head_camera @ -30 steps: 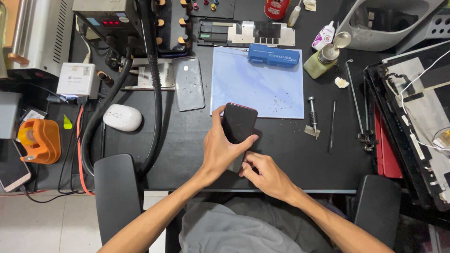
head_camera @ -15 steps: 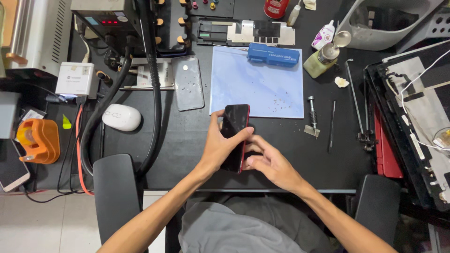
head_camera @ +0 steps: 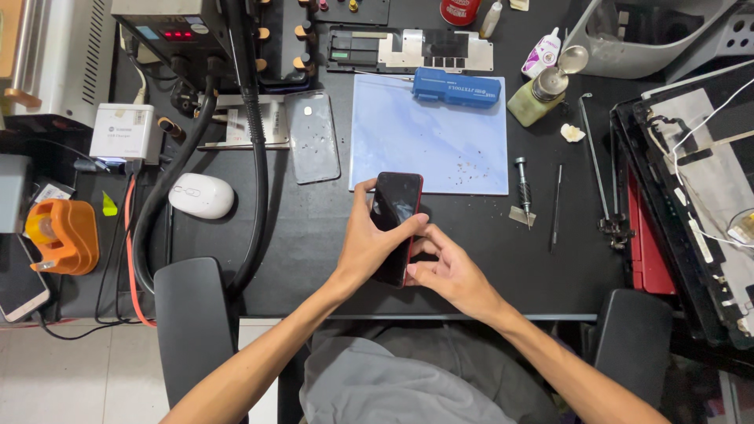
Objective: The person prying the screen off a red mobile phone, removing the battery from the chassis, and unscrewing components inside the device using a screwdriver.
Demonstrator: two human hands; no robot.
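Observation:
A smartphone [head_camera: 397, 198] with a dark screen and red edge is held screen-up above the black desk, near its front edge. My left hand [head_camera: 369, 247] wraps around its left side, thumb up along the edge and fingers over the lower screen. My right hand [head_camera: 449, 271] touches the phone's lower right edge with its fingertips. The lower part of the phone is hidden by my fingers.
A pale blue mat [head_camera: 440, 145] lies just beyond the phone, with a blue tool box [head_camera: 457, 87] on it. A clear phone case [head_camera: 312, 136], white mouse [head_camera: 201, 195], black hose [head_camera: 255, 157], screwdriver [head_camera: 523, 188], liquid bottle [head_camera: 542, 96] and an opened laptop [head_camera: 699, 196] surround it.
The phone was showing its dark back a second ago; it has been turned over so its glossy screen faces up, and both hands shifted slightly up the desk.

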